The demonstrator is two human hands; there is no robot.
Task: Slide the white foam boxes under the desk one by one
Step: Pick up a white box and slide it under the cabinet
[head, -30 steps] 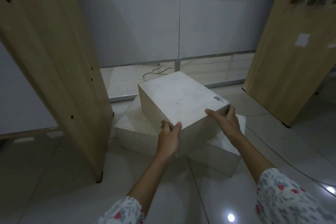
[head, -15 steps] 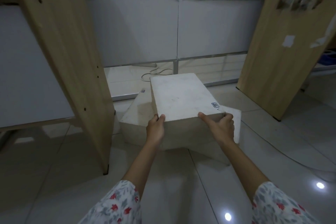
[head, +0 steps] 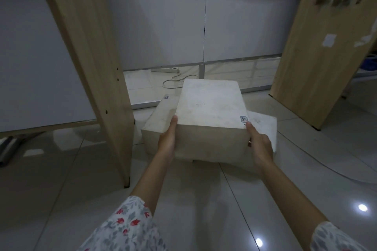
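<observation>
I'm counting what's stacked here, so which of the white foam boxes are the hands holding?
The top foam box, gripped at its near corners by the left hand and right hand; the lower foam box sits beneath it.

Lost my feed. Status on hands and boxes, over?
Left hand and right hand grip upper white foam box. It sits atop lower white foam box, between the wooden desk panels.

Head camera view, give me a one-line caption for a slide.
Both hands, left hand and right hand, hold the upper white foam box above the lower foam box between desk panels.
</observation>
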